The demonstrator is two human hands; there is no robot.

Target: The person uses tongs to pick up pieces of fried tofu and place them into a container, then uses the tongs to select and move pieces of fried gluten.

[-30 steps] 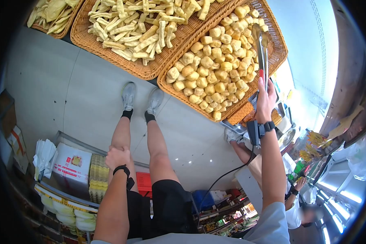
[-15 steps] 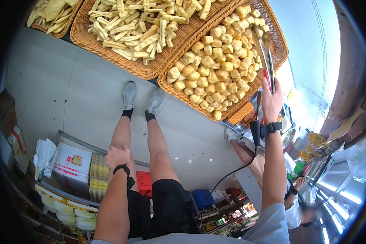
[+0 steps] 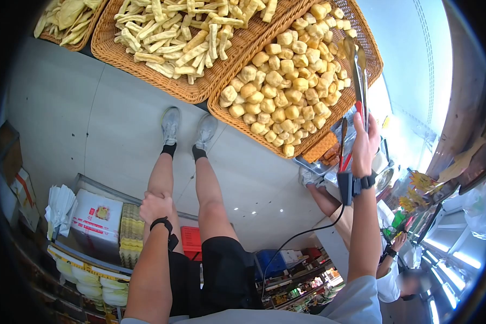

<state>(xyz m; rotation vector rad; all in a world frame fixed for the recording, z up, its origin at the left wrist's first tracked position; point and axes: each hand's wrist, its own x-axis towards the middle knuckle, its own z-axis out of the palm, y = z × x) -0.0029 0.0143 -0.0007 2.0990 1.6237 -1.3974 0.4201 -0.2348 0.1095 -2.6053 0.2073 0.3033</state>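
My right hand (image 3: 366, 143) is closed round a pair of metal tongs (image 3: 360, 78) with red on the handles. The tips of the tongs point away from me, over the right side of a wicker basket (image 3: 377, 58) heaped with golden fried tofu puffs (image 3: 286, 89). Nothing large shows between the tips. Low on the left, my left hand (image 3: 156, 207) is curled into a fist in front of my leg, with no object visible in it. Both wrists wear black straps, and a cable runs from the right one.
Left of the puffs stands a wicker basket (image 3: 197, 98) of pale strips. A metal tray (image 3: 317, 167) with orange-brown pieces sits below the puffs. Cartons (image 3: 97, 218) and egg trays (image 3: 131, 235) fill a rack at lower left. Another person (image 3: 390, 283) is at lower right.
My right hand and the tongs have shifted a little right and toward me, with the tips now nearer the basket's right wall. My left hand stays in place.
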